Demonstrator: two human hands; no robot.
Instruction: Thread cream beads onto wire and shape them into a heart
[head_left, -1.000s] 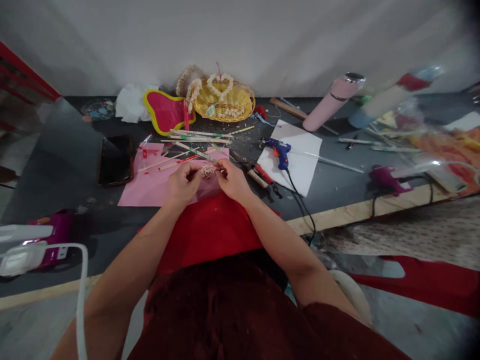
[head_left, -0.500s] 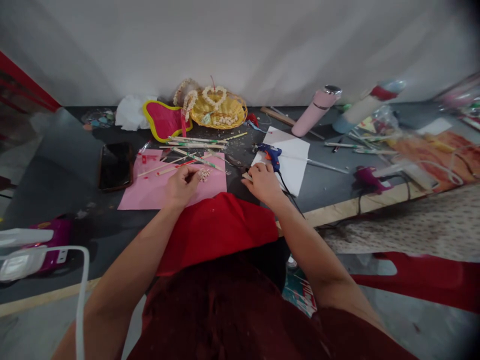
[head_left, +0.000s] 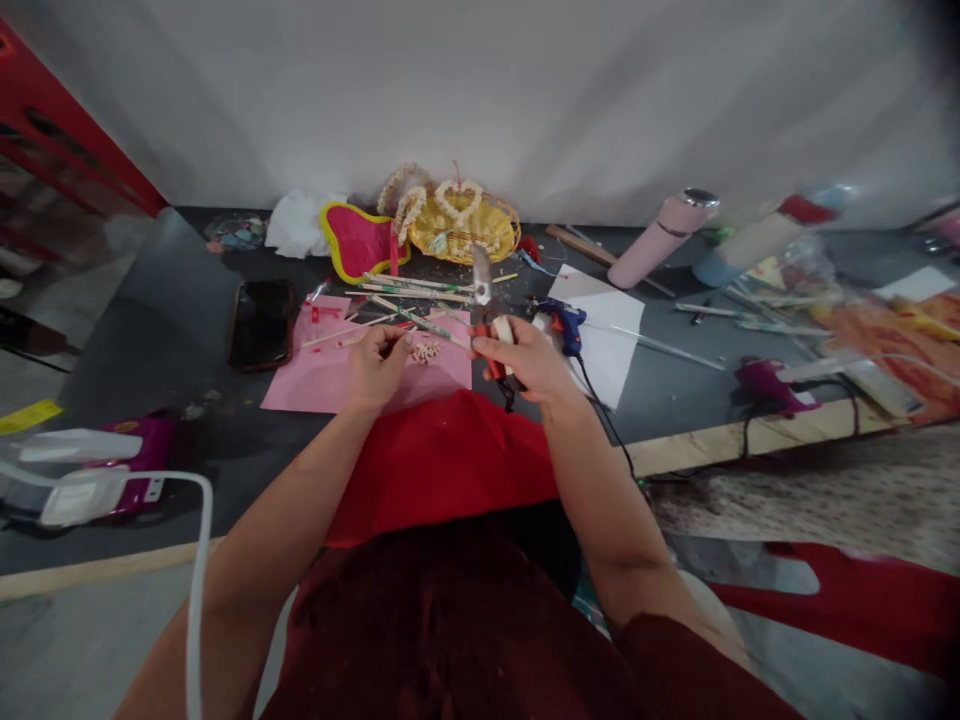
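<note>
My right hand (head_left: 529, 358) is closed around pruning shears (head_left: 481, 285) with red and whitish handles, raised over the right edge of the pink paper (head_left: 315, 385), blade end pointing away from me. My left hand (head_left: 376, 368) rests at the paper with thumb and fingertips pinched together; what is between them, if anything, is too small to make out. Just right of its fingertips lies a small heap of short pale pieces (head_left: 426, 352). Beyond both hands, several thin printed paper-wrapped sticks (head_left: 420, 290) lie crossed.
A yellow basket (head_left: 502, 235) with a beaded heart (head_left: 459, 203) stands at the back. A blue glue gun (head_left: 564, 322) lies on white paper (head_left: 615, 340). A phone (head_left: 261, 325) is at left, a pink flask (head_left: 660, 240) at right. Red cloth (head_left: 450, 470) covers my lap.
My right hand has picked up the pruning shears from the table and lifted them toward the left hand. My left hand has stayed pinched beside the small heap. The view has shifted slightly.
</note>
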